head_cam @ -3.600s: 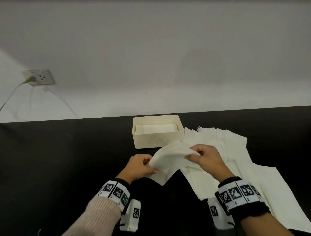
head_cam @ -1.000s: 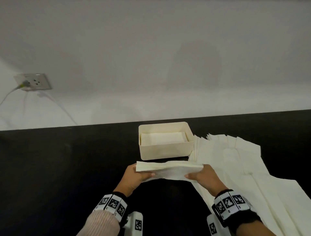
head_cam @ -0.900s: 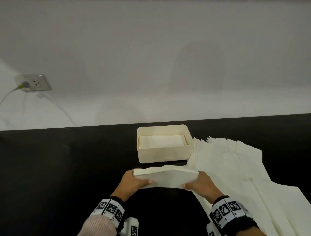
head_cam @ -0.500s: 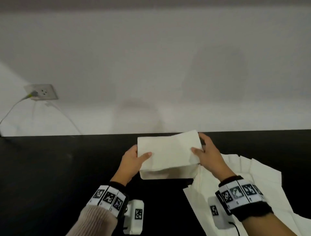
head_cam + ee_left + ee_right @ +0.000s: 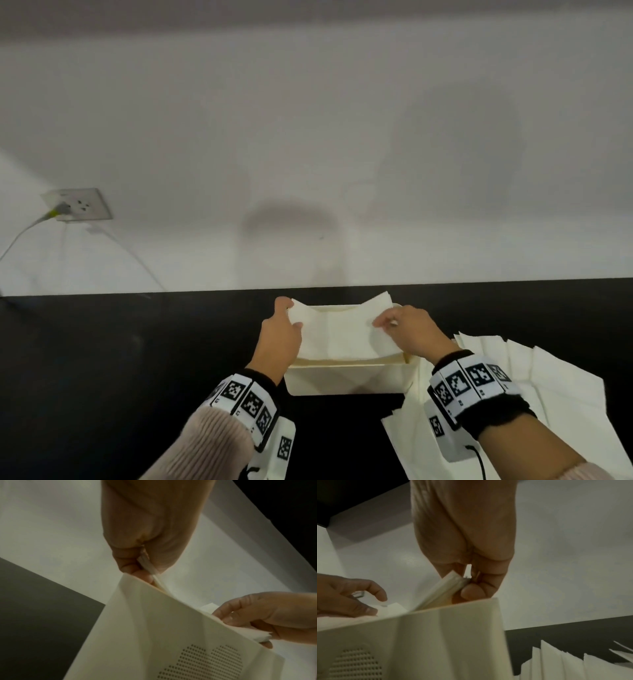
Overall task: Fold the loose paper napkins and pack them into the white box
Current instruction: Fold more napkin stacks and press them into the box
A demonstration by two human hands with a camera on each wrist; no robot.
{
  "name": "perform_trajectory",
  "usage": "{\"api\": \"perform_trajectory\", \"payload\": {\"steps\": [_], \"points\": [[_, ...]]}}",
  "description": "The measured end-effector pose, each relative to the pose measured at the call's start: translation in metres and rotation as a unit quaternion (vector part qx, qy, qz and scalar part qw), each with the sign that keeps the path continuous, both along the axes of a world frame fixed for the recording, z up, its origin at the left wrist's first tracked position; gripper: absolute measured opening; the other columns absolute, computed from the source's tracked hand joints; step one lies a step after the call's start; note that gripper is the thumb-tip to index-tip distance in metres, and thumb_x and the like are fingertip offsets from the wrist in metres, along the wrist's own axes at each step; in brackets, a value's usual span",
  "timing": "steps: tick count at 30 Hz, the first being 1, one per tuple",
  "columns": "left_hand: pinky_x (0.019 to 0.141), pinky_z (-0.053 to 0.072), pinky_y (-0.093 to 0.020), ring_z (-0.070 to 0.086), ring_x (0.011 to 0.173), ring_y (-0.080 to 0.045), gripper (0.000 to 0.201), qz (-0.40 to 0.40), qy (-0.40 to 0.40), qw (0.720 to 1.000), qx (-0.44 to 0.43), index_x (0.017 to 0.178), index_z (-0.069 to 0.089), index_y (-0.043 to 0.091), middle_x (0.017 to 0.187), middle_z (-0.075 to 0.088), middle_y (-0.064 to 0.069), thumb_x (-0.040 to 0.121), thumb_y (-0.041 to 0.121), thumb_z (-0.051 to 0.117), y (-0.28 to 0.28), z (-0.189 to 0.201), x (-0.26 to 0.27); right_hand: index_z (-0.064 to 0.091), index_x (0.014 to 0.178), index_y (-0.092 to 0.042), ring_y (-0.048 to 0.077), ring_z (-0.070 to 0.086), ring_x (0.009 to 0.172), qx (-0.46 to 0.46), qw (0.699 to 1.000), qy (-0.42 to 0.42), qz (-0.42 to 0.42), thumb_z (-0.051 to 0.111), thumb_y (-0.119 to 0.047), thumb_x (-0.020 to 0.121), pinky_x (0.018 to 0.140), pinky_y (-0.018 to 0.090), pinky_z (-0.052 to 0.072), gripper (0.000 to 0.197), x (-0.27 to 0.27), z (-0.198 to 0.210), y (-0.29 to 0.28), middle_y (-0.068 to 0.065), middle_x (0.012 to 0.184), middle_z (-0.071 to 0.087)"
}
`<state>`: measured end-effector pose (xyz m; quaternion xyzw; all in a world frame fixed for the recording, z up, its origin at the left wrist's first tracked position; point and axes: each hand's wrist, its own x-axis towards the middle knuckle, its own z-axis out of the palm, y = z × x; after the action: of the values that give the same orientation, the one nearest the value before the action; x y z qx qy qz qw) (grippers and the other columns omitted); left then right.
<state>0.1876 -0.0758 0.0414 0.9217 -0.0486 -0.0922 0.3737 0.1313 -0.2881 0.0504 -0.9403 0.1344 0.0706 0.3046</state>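
Note:
A folded white napkin point(image 5: 342, 334) lies across the top of the white box point(image 5: 346, 378) on the black table. My left hand point(image 5: 279, 337) pinches the napkin's left edge point(image 5: 149, 566) between thumb and fingers. My right hand point(image 5: 411, 330) pinches its right edge point(image 5: 447, 586). The napkin sags in the middle, with its far corners raised above the box's rim. In both wrist views the box's near wall point(image 5: 171, 635) point(image 5: 419, 635) fills the lower part, and the other hand shows at the side. The box's inside is hidden by the napkin.
Several loose unfolded napkins point(image 5: 534, 387) are spread over the table to the right of the box, under my right forearm. A wall socket point(image 5: 77, 204) with a plugged cable is at the left. The white wall rises just behind the box.
Both hands folded the napkin near me, lifted it, carried it forward and lowered it onto the box's opening. They still pinch its two ends.

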Motion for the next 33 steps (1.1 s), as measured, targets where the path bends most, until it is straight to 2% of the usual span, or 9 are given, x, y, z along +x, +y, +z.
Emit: {"api": "perform_trajectory", "payload": {"steps": [4, 8, 10, 12, 14, 17, 21, 27, 33], "points": [[0.055, 0.042, -0.016, 0.05, 0.064, -0.008, 0.023, -0.086, -0.042, 0.981, 0.169, 0.12, 0.046, 0.01, 0.089, 0.056, -0.004, 0.098, 0.011, 0.039, -0.01, -0.006, 0.006, 0.065, 0.114, -0.018, 0.013, 0.055, 0.117, -0.033, 0.998, 0.059, -0.001, 0.047, -0.006, 0.094, 0.096, 0.018, 0.04, 0.03, 0.007, -0.008, 0.0, 0.0, 0.129, 0.057], [0.082, 0.048, -0.025, 0.061, 0.102, -0.021, 0.028, -0.17, -0.047, 0.935, 0.309, 0.124, 0.046, 0.007, 0.118, 0.057, -0.01, 0.098, 0.008, 0.037, -0.02, -0.011, 0.008, 0.062, 0.119, -0.008, 0.019, 0.057, 0.113, -0.127, 0.985, 0.109, 0.036, 0.043, -0.004, 0.092, 0.096, 0.024, 0.046, 0.033, 0.015, -0.008, 0.008, 0.007, 0.122, 0.06], [0.086, 0.048, -0.029, 0.06, 0.107, -0.024, 0.029, -0.185, -0.045, 0.92, 0.344, 0.125, 0.047, 0.005, 0.122, 0.055, -0.011, 0.097, 0.005, 0.036, -0.024, -0.013, 0.008, 0.062, 0.11, -0.003, 0.016, 0.061, 0.086, -0.165, 0.977, 0.131, 0.042, 0.042, -0.003, 0.091, 0.073, 0.021, 0.05, 0.027, 0.021, -0.014, 0.012, 0.007, 0.102, 0.063], [0.088, 0.048, -0.031, 0.06, 0.109, -0.026, 0.03, -0.184, -0.038, 0.913, 0.362, 0.124, 0.049, 0.004, 0.125, 0.054, -0.012, 0.097, 0.002, 0.036, -0.027, -0.014, 0.008, 0.057, 0.096, -0.006, 0.012, 0.046, 0.06, -0.19, 0.971, 0.143, 0.029, 0.042, -0.003, 0.09, 0.05, 0.017, 0.034, 0.017, 0.026, -0.021, 0.014, 0.002, 0.073, 0.048], [0.09, 0.048, -0.031, 0.059, 0.111, -0.027, 0.03, -0.184, -0.03, 0.908, 0.376, 0.122, 0.052, 0.002, 0.126, 0.053, -0.013, 0.097, 0.0, 0.037, -0.029, -0.016, 0.009, 0.059, 0.1, -0.004, 0.018, 0.046, 0.067, -0.201, 0.969, 0.14, 0.025, 0.044, -0.004, 0.09, 0.05, 0.019, 0.031, 0.017, 0.028, -0.022, 0.015, 0.003, 0.067, 0.039], [0.092, 0.047, -0.031, 0.058, 0.113, -0.028, 0.031, -0.197, -0.02, 0.894, 0.403, 0.122, 0.054, 0.001, 0.127, 0.053, -0.013, 0.096, -0.002, 0.036, -0.031, -0.017, 0.008, 0.057, 0.111, 0.0, 0.02, 0.055, 0.085, -0.216, 0.967, 0.135, 0.026, 0.041, -0.001, 0.092, 0.058, 0.015, 0.038, 0.025, 0.027, -0.025, 0.018, 0.012, 0.098, 0.06], [0.092, 0.047, -0.029, 0.056, 0.115, -0.026, 0.032, -0.222, -0.049, 0.861, 0.454, 0.122, 0.054, 0.003, 0.128, 0.052, -0.013, 0.097, 0.001, 0.035, -0.035, -0.016, 0.009, 0.054, 0.119, -0.004, 0.022, 0.058, 0.111, -0.232, 0.965, 0.119, 0.002, 0.039, -0.004, 0.094, 0.086, 0.024, 0.047, 0.029, 0.023, -0.024, 0.027, 0.011, 0.122, 0.057], [0.081, 0.036, -0.029, 0.053, 0.106, -0.021, 0.026, -0.274, -0.142, 0.764, 0.566, 0.11, 0.059, 0.011, 0.115, 0.058, -0.008, 0.095, 0.008, 0.038, -0.041, -0.018, 0.009, 0.056, 0.12, -0.006, 0.021, 0.054, 0.116, -0.279, 0.956, 0.083, 0.029, 0.035, -0.009, 0.098, 0.097, 0.027, 0.044, 0.03, 0.014, -0.018, 0.035, 0.01, 0.124, 0.057], [0.078, 0.045, -0.026, 0.061, 0.107, -0.021, 0.029, -0.243, -0.129, 0.819, 0.503, 0.113, 0.061, 0.01, 0.116, 0.062, -0.004, 0.095, 0.005, 0.039, -0.043, -0.015, 0.008, 0.059, 0.113, -0.006, 0.025, 0.06, 0.109, -0.209, 0.976, 0.063, 0.006, 0.043, -0.006, 0.092, 0.083, 0.028, 0.047, 0.026, 0.003, 0.001, 0.041, 0.01, 0.118, 0.061]]}}
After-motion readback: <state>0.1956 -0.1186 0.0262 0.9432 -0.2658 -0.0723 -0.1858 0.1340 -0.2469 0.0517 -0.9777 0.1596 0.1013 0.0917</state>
